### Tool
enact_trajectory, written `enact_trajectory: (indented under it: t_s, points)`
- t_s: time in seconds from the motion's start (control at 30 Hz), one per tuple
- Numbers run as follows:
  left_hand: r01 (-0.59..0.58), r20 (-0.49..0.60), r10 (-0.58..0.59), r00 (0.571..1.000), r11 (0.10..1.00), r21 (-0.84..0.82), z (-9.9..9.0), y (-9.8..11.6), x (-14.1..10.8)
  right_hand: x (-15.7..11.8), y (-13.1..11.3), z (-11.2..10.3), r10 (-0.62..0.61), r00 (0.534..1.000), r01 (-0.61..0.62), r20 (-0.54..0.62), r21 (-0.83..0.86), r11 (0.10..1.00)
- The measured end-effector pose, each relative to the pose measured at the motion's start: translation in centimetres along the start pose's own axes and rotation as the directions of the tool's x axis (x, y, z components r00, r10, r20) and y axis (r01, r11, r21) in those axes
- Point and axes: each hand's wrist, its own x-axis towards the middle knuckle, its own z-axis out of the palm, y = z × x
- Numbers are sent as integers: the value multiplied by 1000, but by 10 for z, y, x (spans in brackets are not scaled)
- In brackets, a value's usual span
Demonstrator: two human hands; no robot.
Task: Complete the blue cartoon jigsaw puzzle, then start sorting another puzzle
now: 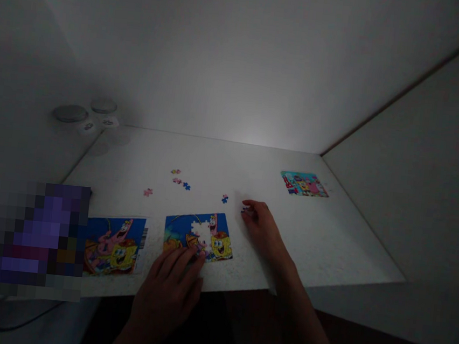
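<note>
A partly assembled jigsaw puzzle (221, 242) with cartoon figures lies near the table's front edge, a white gap showing in its middle. My left hand (177, 275) rests over its lower left part, fingers stretched out flat. To the right of the puzzle, my right hand (258, 218) pinches a small puzzle piece (245, 210), mostly hidden by the fingers. Beyond the puzzle lie loose pieces: a blue and pink piece (225, 198), a blue one (186, 186), a pink one (177, 181), a yellowish one (173, 172) and another pink one (148, 192).
A reference picture (114, 247) lies left of the puzzle, beside a blurred-out purple item (40, 235). At the back right is another cartoon puzzle (304, 184). Two clear lidded containers (70, 113) stand at the back left. White walls enclose the white table (328, 246).
</note>
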Motion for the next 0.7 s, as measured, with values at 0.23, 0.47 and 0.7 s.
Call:
enact_trajectory:
  t_s: [0.23,0.47,0.7]
  points:
    - [11,-10,-11,1000,1000,-7,3,0,0,-2,-3,-4,-2,1000,2,25,31,1000]
    - [-16,-21,17,1000,1000,19,-1,1,2,-7,-7,-9,160,980,-190,121,306,933]
    - [-72,-28,73,997,996,50,-7,-1,6,-7,-9,-12,158,969,-218,188,365,905]
